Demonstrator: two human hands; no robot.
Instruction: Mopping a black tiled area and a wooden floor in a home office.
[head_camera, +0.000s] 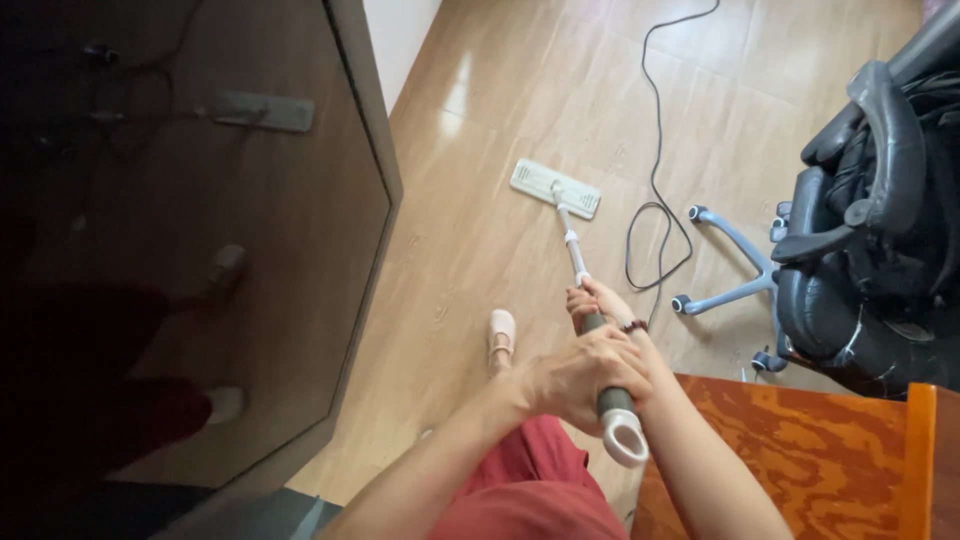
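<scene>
We see both hands wrapped around the handle of a flat mop (578, 262), which slants away from the person toward the wooden floor (480, 130). The left hand (580, 375) is clenched around the grey grip near the top, just above the white looped end of the handle. The right hand (590, 300) grasps the pole further down, a beaded bracelet (634, 326) showing at its wrist. The mop's white rectangular head (555, 188) lies flat on the floor, well ahead of a foot in a light slipper (501, 333). Just right of the mop head a black cable (655, 190) loops across the boards. Beyond the cable stands a black office chair (870, 230) on a pale wheeled base. At the lower right we see the corner of an orange-brown wooden surface (800, 450). A dark glossy panel (190, 250) fills the left side and mirrors the mop head.
</scene>
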